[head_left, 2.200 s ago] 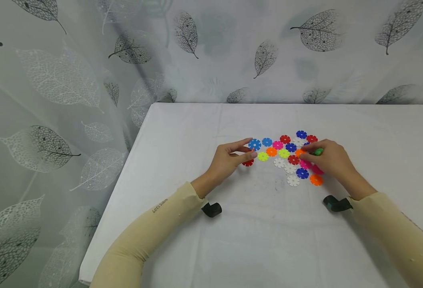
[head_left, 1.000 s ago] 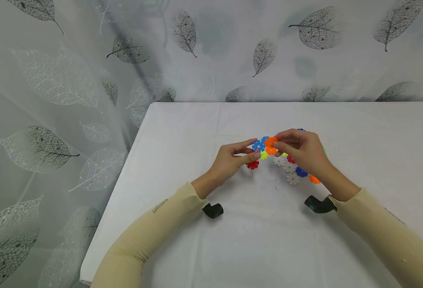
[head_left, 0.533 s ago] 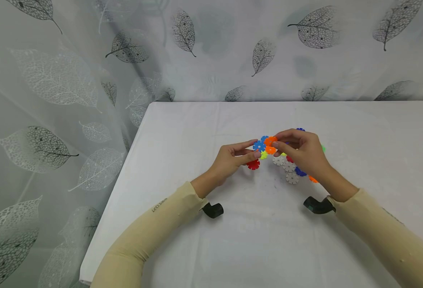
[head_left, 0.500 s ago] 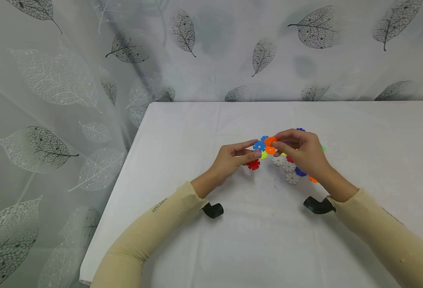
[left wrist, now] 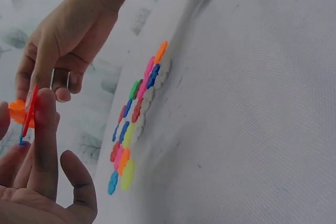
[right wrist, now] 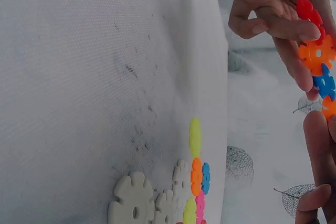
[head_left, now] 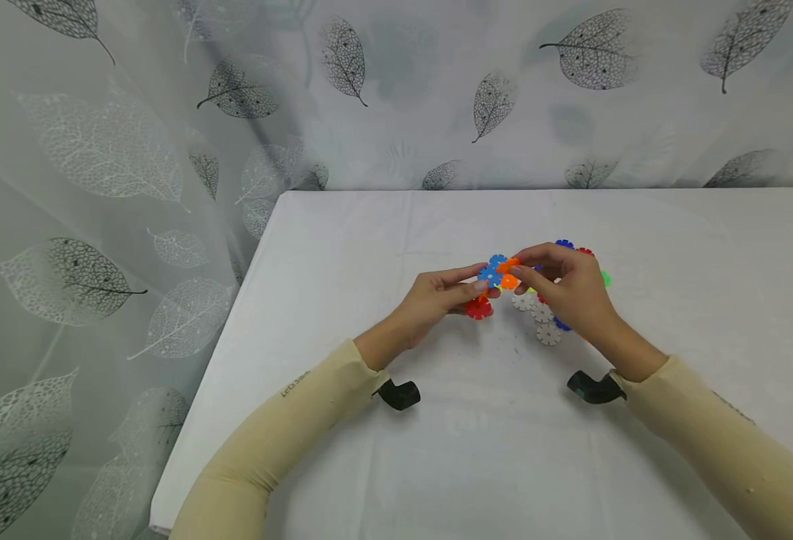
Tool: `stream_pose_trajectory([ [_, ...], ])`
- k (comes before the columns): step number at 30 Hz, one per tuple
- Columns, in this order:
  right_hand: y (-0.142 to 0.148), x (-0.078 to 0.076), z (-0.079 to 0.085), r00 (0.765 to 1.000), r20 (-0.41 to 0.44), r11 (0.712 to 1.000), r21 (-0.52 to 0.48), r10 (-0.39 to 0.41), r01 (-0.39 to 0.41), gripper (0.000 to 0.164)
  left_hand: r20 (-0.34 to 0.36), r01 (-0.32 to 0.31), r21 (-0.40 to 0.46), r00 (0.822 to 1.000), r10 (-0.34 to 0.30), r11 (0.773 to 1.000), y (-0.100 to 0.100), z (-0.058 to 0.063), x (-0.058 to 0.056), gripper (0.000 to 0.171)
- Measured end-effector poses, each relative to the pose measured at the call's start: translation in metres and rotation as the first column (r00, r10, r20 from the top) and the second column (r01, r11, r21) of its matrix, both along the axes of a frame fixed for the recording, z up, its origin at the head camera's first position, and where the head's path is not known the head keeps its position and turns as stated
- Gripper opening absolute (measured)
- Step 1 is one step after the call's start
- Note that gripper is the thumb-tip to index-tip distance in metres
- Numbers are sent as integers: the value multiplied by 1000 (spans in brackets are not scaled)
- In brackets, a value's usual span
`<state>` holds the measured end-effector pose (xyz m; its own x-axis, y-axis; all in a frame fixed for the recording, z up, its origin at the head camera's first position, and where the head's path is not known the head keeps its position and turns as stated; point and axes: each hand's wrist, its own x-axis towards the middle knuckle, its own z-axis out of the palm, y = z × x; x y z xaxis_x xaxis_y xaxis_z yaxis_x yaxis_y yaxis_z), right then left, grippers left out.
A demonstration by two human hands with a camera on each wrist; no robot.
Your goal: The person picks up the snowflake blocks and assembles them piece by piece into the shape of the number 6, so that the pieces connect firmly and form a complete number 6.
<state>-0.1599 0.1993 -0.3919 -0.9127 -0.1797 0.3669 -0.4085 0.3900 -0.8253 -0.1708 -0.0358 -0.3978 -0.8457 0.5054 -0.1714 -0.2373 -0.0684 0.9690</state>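
Observation:
My left hand (head_left: 437, 300) pinches a short chain of notched plastic snowflake discs: a red disc (head_left: 479, 308), an orange disc (right wrist: 318, 53) and a blue disc (head_left: 490, 275). From the right, my right hand (head_left: 575, 289) pinches another orange disc (right wrist: 329, 107) between thumb and fingertips. Its edge meets the blue disc; how deep the notches sit cannot be made out. The chain is held above the table. Under and beside my right hand lie several loose discs, among them white discs (head_left: 543, 313), partly hidden by that hand.
A white cloth covers the table (head_left: 396, 465). In the left wrist view a yellow disc (left wrist: 127, 175) and a light blue disc (left wrist: 113, 182) lie at the near end of the loose group. Leaf-printed curtains (head_left: 396, 90) hang behind and to the left.
My right hand has brought an orange disc leftward from the loose group to the blue disc. In the last half second, the chain in my left hand has tilted slightly and shifted right.

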Motion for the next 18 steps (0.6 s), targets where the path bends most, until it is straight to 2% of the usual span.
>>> stream_pose_trajectory([
  [5, -2, 0, -2, 999, -48, 1000, -6, -1, 1, 15, -10, -5, 2, 1000, 5, 1000, 0, 1, 2, 47],
  [12, -3, 0, -2, 996, -93, 1000, -22, 18, -20, 25, -27, 23, -14, 999, -23, 1000, 1, 4, 2, 47],
  [18, -3, 2, -5, 994, -108, 1000, -1, -5, 5, 24, -31, 40, -40, 999, -42, 998, 0, 5, 2, 50],
])
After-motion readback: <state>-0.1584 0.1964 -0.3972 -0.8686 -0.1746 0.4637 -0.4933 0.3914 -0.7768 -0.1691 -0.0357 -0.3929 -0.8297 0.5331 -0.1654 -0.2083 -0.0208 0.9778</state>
